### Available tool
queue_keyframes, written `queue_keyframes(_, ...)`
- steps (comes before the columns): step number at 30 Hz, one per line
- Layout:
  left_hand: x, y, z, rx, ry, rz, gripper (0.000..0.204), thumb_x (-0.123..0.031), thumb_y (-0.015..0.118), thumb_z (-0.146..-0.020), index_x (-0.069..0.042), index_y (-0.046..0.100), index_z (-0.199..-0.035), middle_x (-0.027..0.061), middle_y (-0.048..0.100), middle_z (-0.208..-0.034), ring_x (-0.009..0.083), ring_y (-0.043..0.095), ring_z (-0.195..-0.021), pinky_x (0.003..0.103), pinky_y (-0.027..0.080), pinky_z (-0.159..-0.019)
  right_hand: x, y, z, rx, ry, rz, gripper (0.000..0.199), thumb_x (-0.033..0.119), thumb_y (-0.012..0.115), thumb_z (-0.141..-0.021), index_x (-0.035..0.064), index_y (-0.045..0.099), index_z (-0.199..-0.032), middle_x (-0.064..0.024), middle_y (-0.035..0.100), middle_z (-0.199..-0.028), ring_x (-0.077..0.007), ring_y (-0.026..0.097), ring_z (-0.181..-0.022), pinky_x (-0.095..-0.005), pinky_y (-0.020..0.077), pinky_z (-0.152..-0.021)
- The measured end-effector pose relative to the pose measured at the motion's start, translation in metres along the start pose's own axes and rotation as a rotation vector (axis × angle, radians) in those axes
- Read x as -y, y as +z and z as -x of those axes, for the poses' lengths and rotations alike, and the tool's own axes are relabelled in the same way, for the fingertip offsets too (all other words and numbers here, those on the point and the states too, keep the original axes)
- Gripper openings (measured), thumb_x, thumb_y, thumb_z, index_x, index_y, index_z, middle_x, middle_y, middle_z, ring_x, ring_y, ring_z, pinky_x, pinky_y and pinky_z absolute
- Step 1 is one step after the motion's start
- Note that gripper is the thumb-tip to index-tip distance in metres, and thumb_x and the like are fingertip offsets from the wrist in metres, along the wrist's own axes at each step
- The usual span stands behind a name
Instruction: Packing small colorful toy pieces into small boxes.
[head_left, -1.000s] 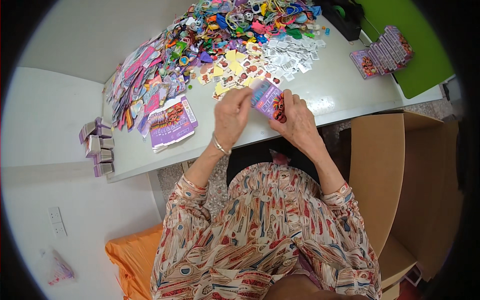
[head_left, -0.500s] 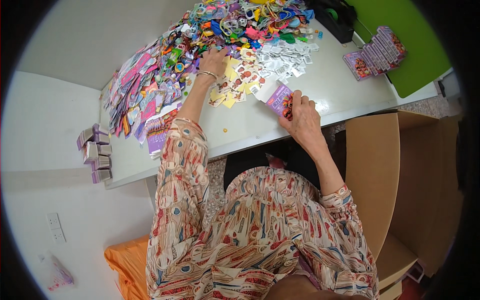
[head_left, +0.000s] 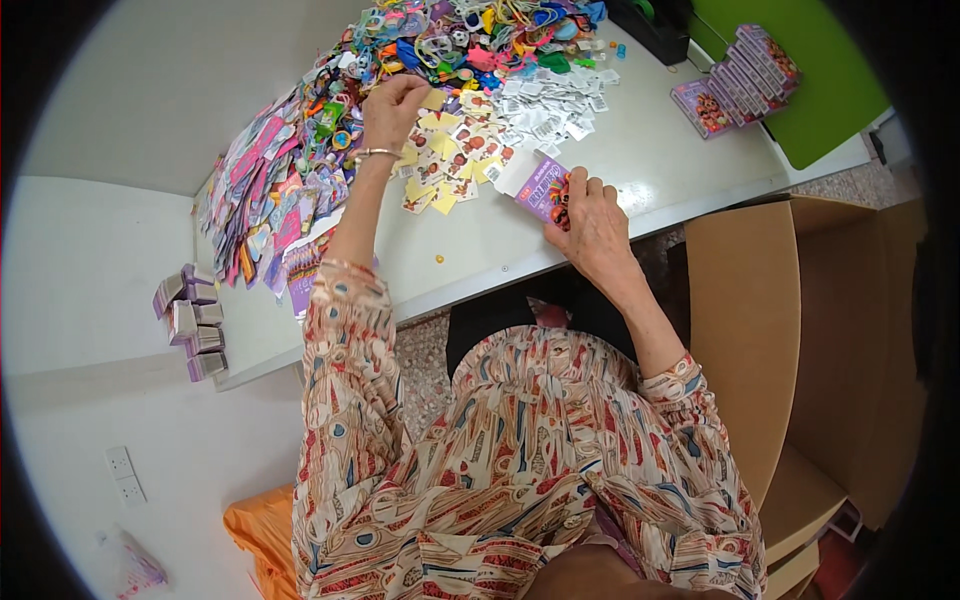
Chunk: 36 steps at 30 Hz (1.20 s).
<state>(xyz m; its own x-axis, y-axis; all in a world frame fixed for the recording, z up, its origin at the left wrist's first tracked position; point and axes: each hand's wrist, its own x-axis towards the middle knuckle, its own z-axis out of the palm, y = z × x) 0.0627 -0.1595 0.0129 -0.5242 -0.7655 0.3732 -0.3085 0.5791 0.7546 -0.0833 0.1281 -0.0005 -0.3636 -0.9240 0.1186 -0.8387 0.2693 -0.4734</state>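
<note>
Fingers of the left hand [head_left: 392, 112] pinched narrow, apparently on a small yellow card [head_left: 433, 99] at the far edge of the picture cards [head_left: 465, 150]. Fingers of the right hand [head_left: 597, 225] wrapped around a purple carton [head_left: 545, 192], held over the near part of the worktop [head_left: 470, 232], its white end flap [head_left: 515, 170] standing open toward the cards. Change: one second ago the left hand is beside the carton; half a second ago it reaches into the border of the trinket heap [head_left: 400, 55]; now a card shows at its fingertips. The right hand keeps its grip throughout. Reading: a piece seems picked out, while the carton remains open and the card well apart from it. Farther out: white slips [head_left: 555, 110] right of the cards, pink packets [head_left: 262, 190] to the left, flat purple cartons [head_left: 303, 275] partly hidden by the left sleeve [head_left: 345, 310], a small orange bit [head_left: 440, 259] near the front edge, and stacked purple boxes [head_left: 745, 85] at far right, partly over a green board [head_left: 820, 110].
</note>
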Motion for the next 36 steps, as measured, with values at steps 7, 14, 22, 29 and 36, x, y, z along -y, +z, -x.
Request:
queue_keyframes(7, -0.085, 0.050, 0.081, 0.225, -0.009, 0.112, 0.015, -0.013, 0.066, -0.088, -0.002, 0.067, -0.098, 0.0023, 0.069, -0.080, 0.0072, 0.061, -0.067, 0.021, 0.049, -0.058, -0.002, -0.004, 0.003, 0.007, 0.012, -0.040, 0.068, 0.014, 0.080, -0.068, -0.0049, 0.040, -0.120, -0.0234, 0.056, -0.098, -0.0403, 0.057, -0.092, -0.0449, 0.0512, -0.077)
queue_keyframes(14, -0.108, 0.074, 0.101, 0.198, 0.292, -0.071, 0.012, -0.009, 0.064, -0.086, 0.000, 0.069, -0.093, 0.0097, 0.068, -0.085, 0.0187, 0.063, -0.072, 0.029, 0.049, -0.066, -0.009, -0.008, 0.010, -0.027, 0.004, -0.084, 0.065, 0.015, 0.080, -0.069, -0.0040, 0.040, -0.116, -0.0238, 0.056, -0.098, -0.0410, 0.057, -0.093, -0.0457, 0.0509, -0.076)
queue_keyframes(22, -0.045, 0.111, 0.030, 0.248, 0.277, -0.332, 0.031, -0.031, 0.073, -0.076, -0.003, 0.070, -0.090, 0.0129, 0.067, -0.092, 0.0286, 0.062, -0.085, 0.039, 0.050, -0.075, -0.029, -0.025, 0.010, -0.121, 0.144, 0.038, 0.060, 0.017, 0.078, -0.070, -0.0039, 0.041, -0.113, -0.0233, 0.057, -0.098, -0.0406, 0.059, -0.092, -0.0453, 0.0533, -0.075)
queue_keyframes(29, -0.043, 0.143, 0.035, 0.237, 0.168, -0.522, 0.025, -0.026, 0.073, -0.069, -0.009, 0.067, -0.086, 0.0149, 0.056, -0.103, 0.0352, 0.051, -0.101, 0.047, 0.045, -0.081, -0.041, -0.022, 0.009, -0.103, 0.179, 0.028, 0.059, 0.018, 0.078, -0.068, -0.0038, 0.043, -0.111, -0.0234, 0.058, -0.098, -0.0401, 0.059, -0.091, -0.0447, 0.0534, -0.075)
queue_keyframes(36, -0.022, 0.133, 0.017, 0.225, 0.218, -0.353, 0.018, -0.020, 0.074, -0.072, -0.006, 0.068, -0.082, 0.0089, 0.064, -0.077, 0.0232, 0.059, -0.080, 0.034, 0.048, -0.076, -0.043, -0.022, 0.011, -0.115, 0.164, 0.019, 0.057, 0.019, 0.077, -0.068, -0.0040, 0.044, -0.110, -0.0235, 0.058, -0.097, -0.0404, 0.059, -0.090, -0.0450, 0.0532, -0.075)
